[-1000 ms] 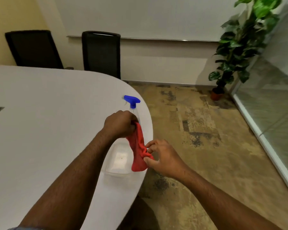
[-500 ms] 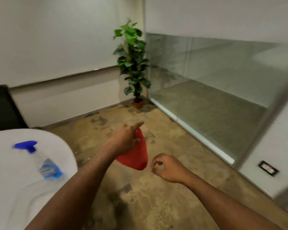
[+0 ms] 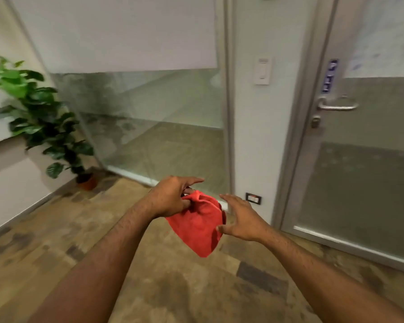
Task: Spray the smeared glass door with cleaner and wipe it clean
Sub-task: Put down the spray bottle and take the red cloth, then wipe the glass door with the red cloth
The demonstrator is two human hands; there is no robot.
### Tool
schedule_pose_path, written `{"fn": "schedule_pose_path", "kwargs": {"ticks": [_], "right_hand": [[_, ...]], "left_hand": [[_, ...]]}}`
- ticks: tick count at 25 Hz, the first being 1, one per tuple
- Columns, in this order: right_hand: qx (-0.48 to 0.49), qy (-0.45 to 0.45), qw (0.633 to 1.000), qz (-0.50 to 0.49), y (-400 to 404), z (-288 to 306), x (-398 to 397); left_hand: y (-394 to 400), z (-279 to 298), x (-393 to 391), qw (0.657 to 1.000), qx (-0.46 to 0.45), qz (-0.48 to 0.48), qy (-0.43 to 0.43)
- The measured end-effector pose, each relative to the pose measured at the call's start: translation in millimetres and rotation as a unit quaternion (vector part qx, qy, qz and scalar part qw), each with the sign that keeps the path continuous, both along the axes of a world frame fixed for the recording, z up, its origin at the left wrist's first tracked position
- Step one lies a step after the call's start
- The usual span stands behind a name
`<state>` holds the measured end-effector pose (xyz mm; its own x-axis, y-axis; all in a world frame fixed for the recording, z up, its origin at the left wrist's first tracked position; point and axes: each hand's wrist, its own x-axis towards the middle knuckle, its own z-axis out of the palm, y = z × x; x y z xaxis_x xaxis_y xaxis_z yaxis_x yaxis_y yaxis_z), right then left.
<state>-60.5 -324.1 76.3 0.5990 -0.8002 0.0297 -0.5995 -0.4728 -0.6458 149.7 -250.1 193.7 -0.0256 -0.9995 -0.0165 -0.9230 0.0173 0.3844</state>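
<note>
A red cloth (image 3: 200,226) hangs from my left hand (image 3: 173,198), which pinches its top edge in mid-air above the floor. My right hand (image 3: 239,220) is beside the cloth with its fingers spread and its thumb touching the cloth's right edge. The glass door (image 3: 364,164) stands at the right in a grey metal frame, with a lever handle (image 3: 336,106) and a frosted upper band. Its lower pane looks hazy. The spray bottle is out of view.
A glass partition wall (image 3: 154,127) runs from the left to a white pillar (image 3: 254,127) with a switch. A potted plant (image 3: 40,122) stands in the left corner. The floor between me and the door is open patterned carpet.
The view has swung right from the table and spray bottle to the door. My left hand carried the red cloth along. My right hand opened and came up beside it.
</note>
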Motion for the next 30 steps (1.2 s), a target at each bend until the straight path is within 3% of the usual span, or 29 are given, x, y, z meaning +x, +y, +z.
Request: {"fn": "schedule_pose_path", "kwargs": {"ticks": [7,13,17,22,27,30], "right_hand": [[0.063,0.012,0.997,-0.037,-76,-4,-130],[0.025,-0.039,0.979,-0.2,-149,7,-214],[-0.044,-0.002,0.952,-0.303,-217,37,-269],[-0.149,-0.019,0.903,-0.403,-270,89,-331],[-0.171,-0.051,0.903,-0.39,-310,153,-414],[-0.216,-0.085,0.882,-0.411,-335,195,-462]], "left_hand": [[-131,-12,-111,0.966,0.097,-0.213,0.107],[-265,-26,-167,0.955,0.04,-0.226,0.186],[-358,-21,-204,0.943,0.046,-0.211,0.252],[-440,6,-275,0.913,-0.053,-0.206,0.347],[-498,46,-348,0.896,-0.228,-0.265,0.275],[-526,72,-398,0.87,-0.316,-0.294,0.239]]}}
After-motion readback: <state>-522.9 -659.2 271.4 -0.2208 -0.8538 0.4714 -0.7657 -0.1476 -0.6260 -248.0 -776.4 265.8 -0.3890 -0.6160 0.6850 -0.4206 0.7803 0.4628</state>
